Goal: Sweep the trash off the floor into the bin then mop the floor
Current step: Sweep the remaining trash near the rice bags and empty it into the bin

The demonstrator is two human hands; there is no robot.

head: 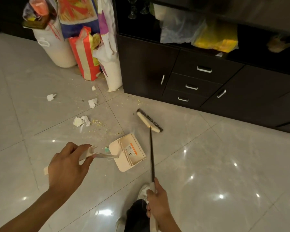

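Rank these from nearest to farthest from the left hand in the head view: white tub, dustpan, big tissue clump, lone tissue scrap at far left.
1. dustpan: its handle is in the left hand.
2. big tissue clump: on the floor just ahead.
3. lone tissue scrap: farther ahead, to the left.
4. white tub: at the far back left.

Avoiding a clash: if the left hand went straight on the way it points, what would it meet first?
Likely the broom stick, just beyond the dustpan the left hand holds; depth is unclear.
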